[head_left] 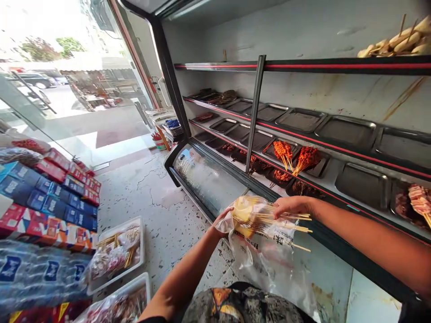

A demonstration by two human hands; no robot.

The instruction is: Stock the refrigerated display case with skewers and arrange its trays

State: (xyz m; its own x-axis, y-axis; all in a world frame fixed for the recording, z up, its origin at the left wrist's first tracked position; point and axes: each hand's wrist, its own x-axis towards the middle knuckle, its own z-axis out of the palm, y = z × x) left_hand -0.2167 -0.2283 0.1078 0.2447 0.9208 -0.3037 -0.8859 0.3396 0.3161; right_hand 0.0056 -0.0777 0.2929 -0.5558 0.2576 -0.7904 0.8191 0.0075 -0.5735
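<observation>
A clear plastic bag with dark printed characters hangs in front of me, at the open front of the display cooler. Inside it lies a bundle of skewers with pale yellow food, their bare sticks poking out to the right. My left hand grips the bag's left side around the food end. At the stick end, my right hand has its fingers closed on the skewers. The bag's lower part drapes loosely over the cooler's edge.
Metal trays line the cooler's shelves; some hold red skewers, meat skewers sit far right. A curved glass panel is left of the bag. White bins of bagged skewers, stacked boxes and bottled water stand left.
</observation>
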